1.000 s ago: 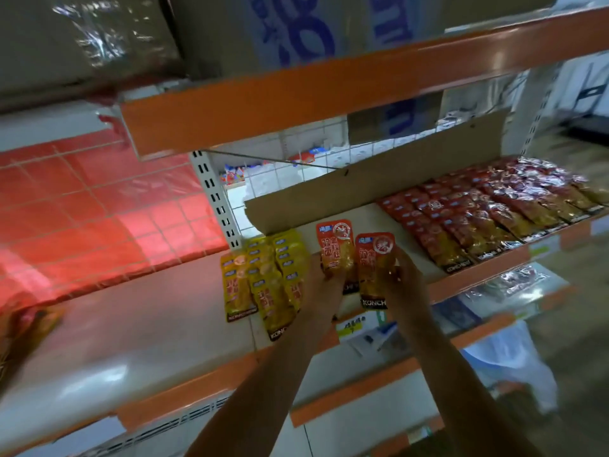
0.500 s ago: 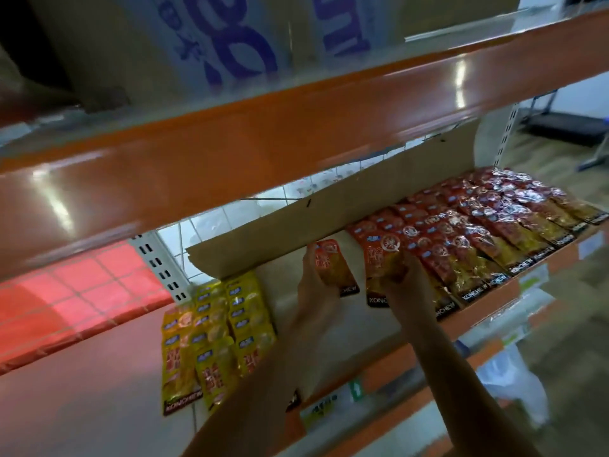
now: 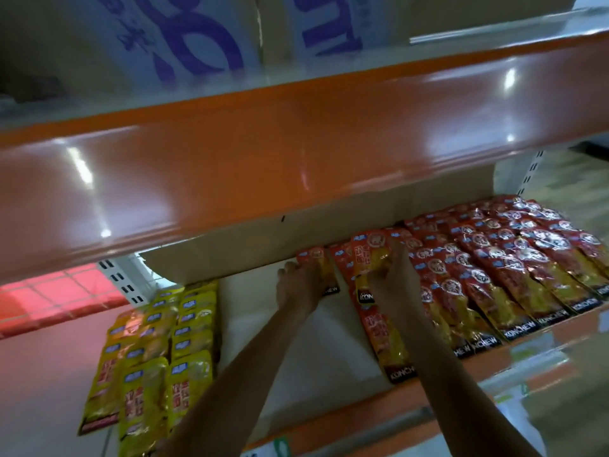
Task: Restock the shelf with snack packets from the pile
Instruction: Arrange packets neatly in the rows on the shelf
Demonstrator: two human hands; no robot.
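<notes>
Long, narrow red foil snack packet (image 3: 324,270) with a see-through yellow middle and a black band at the foot, lying flat at the back of the white shelf board (image 3: 313,351), top end right against the brown cardboard strip (image 3: 250,255). Held there by the left hand (image 3: 298,288), fingers bent over its left edge. Just to the right, a second red snack packet (image 3: 367,258) of the same kind, gripped in the right hand (image 3: 392,285) with fingers curled round its middle and one finger stretched toward the top corner; whether lifted or touching the board, cannot tell. Below that hand, another loose red packet (image 3: 389,338) flat on the board, its black band close to the orange front edge (image 3: 362,417). Further right, overlapping rows of red packets (image 3: 510,268), crinkled and shiny, packed edge to edge up to the front lip. On the left, a stack of yellow foil packets (image 3: 158,357) in similar overlapping columns. Between the yellow stack and the red rows, a bare lane of smooth white board, crossed by both forearms. Overhead, the glossy orange lip of the upper shelf (image 3: 296,153), hanging low above the hands and hiding much of the cardboard. On that upper shelf, a cardboard box with blue print (image 3: 197,44). At far left, a blurred red tiled surface (image 3: 49,298).
</notes>
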